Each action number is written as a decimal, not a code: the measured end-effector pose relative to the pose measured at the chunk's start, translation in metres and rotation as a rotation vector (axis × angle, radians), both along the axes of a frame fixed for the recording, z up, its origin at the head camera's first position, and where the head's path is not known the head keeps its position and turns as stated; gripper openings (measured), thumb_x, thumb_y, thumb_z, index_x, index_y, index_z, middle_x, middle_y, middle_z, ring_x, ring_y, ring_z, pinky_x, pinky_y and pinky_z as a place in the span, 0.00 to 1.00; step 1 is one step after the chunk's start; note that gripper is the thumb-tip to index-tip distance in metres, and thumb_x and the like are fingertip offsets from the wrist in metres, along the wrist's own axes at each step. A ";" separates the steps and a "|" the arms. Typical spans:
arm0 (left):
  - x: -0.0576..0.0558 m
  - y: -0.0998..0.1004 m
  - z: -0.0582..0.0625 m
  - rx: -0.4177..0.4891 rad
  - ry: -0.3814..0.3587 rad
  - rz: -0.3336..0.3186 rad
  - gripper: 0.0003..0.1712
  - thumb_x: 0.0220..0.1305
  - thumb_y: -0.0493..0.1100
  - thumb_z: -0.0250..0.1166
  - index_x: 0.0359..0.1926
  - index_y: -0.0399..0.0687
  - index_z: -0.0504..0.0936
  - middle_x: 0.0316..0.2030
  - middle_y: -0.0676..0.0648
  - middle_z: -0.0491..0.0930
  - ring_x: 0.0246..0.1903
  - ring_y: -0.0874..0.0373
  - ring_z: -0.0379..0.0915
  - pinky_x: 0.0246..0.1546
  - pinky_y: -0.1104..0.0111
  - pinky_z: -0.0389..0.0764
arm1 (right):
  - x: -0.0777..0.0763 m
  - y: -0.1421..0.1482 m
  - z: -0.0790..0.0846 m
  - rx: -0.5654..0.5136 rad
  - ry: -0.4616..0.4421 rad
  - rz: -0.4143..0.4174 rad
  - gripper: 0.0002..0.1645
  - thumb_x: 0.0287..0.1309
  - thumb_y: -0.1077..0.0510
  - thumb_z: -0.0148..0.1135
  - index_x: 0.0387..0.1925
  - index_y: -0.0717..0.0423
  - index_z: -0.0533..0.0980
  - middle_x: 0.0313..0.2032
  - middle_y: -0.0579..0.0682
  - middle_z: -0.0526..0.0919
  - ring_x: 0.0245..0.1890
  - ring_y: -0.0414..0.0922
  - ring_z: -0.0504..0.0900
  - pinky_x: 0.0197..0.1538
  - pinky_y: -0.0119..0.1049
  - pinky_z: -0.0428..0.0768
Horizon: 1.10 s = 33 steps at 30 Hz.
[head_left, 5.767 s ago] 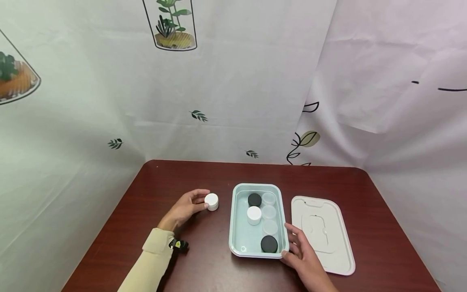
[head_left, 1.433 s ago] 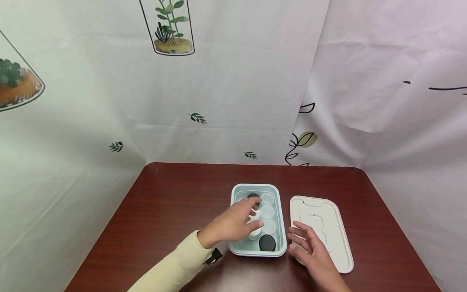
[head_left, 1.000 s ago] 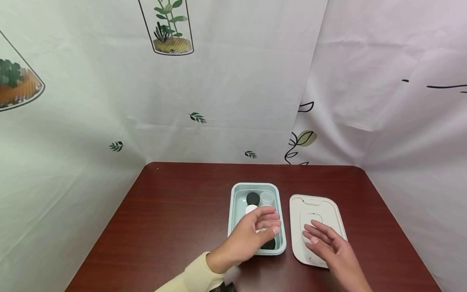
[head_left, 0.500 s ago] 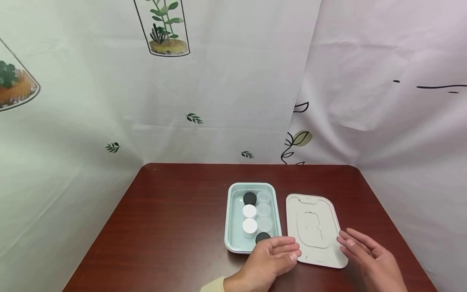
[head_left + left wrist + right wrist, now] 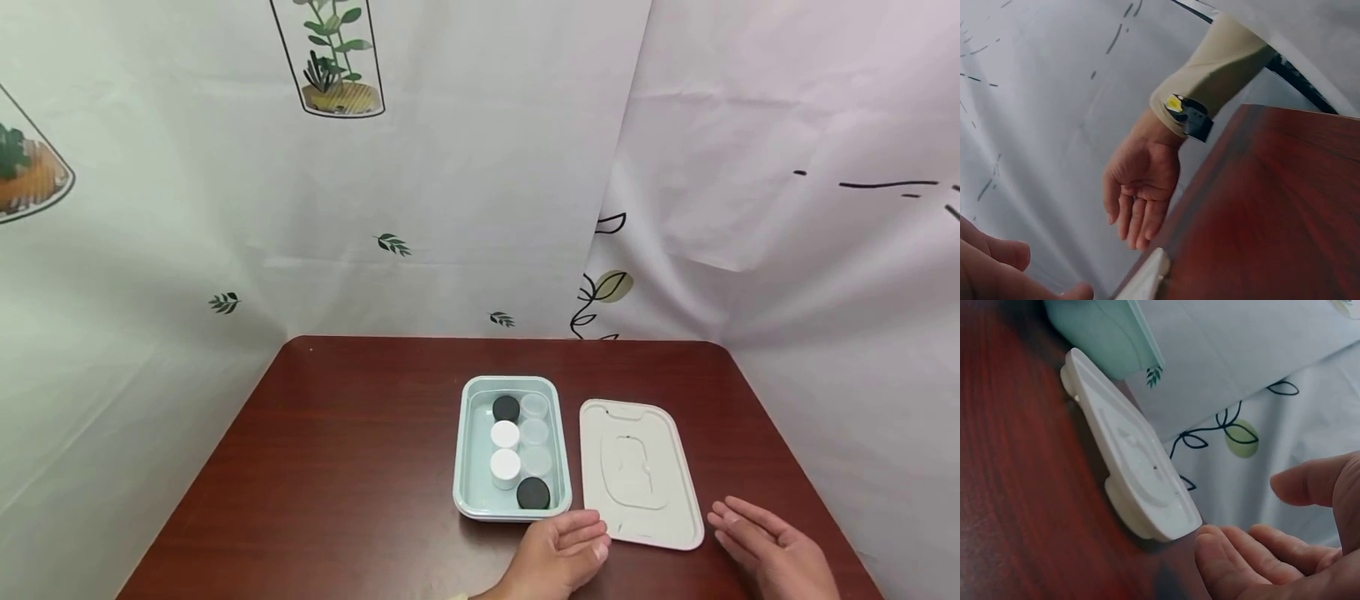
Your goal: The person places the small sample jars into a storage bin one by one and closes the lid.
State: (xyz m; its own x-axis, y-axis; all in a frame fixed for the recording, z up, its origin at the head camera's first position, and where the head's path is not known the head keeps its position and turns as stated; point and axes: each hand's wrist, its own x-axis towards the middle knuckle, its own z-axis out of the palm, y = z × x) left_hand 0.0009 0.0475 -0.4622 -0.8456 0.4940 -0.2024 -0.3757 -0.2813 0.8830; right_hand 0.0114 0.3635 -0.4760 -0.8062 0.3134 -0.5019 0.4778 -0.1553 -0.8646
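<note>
A pale blue-green plastic box (image 5: 459, 467) stands on the table. Inside are two round pieces with black tops (image 5: 533, 493), two white lidded jars (image 5: 506, 467) and a column of several translucent round pieces (image 5: 535, 432). Right of the box lies its white lid (image 5: 678, 508), flat on the table. My left hand (image 5: 555, 558) is in front of the box's near right corner, fingers extended, holding nothing. Beyond the lid's near right corner, my right hand (image 5: 776, 550) has straight fingers and an empty palm; the right wrist view shows its fingertips (image 5: 1210, 540) close to the lid's edge.
The dark red-brown table (image 5: 337, 467) extends left of the box. A white printed cloth (image 5: 480, 183) hangs behind it and on both sides. In the left wrist view, a small black device with a yellow mark (image 5: 1194, 119) sits at the right sleeve's cuff.
A white jar that stood on the table by the left hand is now in the box behind the black-topped piece. Both hands have moved off the box, toward the near right.
</note>
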 end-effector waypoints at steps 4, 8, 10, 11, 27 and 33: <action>0.002 0.002 -0.013 -0.050 0.005 0.043 0.32 0.66 0.30 0.68 0.67 0.17 0.70 0.62 0.25 0.79 0.64 0.38 0.80 0.59 0.64 0.84 | 0.000 0.002 -0.008 0.008 -0.021 0.003 0.52 0.66 0.54 0.74 0.79 0.69 0.57 0.43 0.34 0.89 0.44 0.30 0.89 0.54 0.34 0.87; 0.000 0.008 -0.025 -0.092 0.010 0.103 0.32 0.66 0.27 0.67 0.66 0.14 0.68 0.61 0.24 0.79 0.63 0.35 0.80 0.60 0.62 0.84 | -0.001 0.003 -0.015 0.010 -0.031 -0.011 0.52 0.65 0.56 0.74 0.79 0.70 0.56 0.42 0.36 0.89 0.42 0.31 0.89 0.53 0.35 0.88; -0.002 0.010 -0.031 -0.137 0.011 0.137 0.32 0.66 0.28 0.67 0.66 0.13 0.68 0.61 0.24 0.79 0.63 0.35 0.79 0.60 0.61 0.84 | -0.002 0.003 -0.018 0.012 -0.032 -0.009 0.53 0.64 0.56 0.75 0.79 0.71 0.56 0.42 0.37 0.89 0.42 0.31 0.89 0.53 0.36 0.88; -0.004 0.011 -0.033 -0.156 0.016 0.152 0.32 0.67 0.29 0.67 0.66 0.13 0.67 0.61 0.24 0.78 0.64 0.34 0.79 0.61 0.60 0.83 | -0.003 0.002 -0.019 0.015 -0.038 -0.012 0.53 0.64 0.56 0.75 0.79 0.70 0.56 0.42 0.37 0.89 0.42 0.31 0.89 0.53 0.37 0.88; -0.016 0.036 -0.051 -0.113 -0.062 0.260 0.30 0.73 0.32 0.62 0.67 0.12 0.65 0.61 0.24 0.78 0.65 0.38 0.77 0.63 0.54 0.82 | -0.007 -0.003 -0.029 -0.024 -0.043 -0.057 0.41 0.59 0.60 0.79 0.69 0.71 0.72 0.37 0.36 0.87 0.39 0.32 0.90 0.51 0.40 0.89; -0.017 0.043 -0.052 -0.095 -0.106 0.331 0.24 0.69 0.27 0.65 0.62 0.16 0.72 0.52 0.33 0.84 0.52 0.50 0.84 0.54 0.58 0.88 | -0.006 -0.003 -0.029 -0.008 -0.053 -0.059 0.30 0.52 0.59 0.84 0.57 0.61 0.85 0.37 0.35 0.88 0.37 0.32 0.90 0.50 0.39 0.89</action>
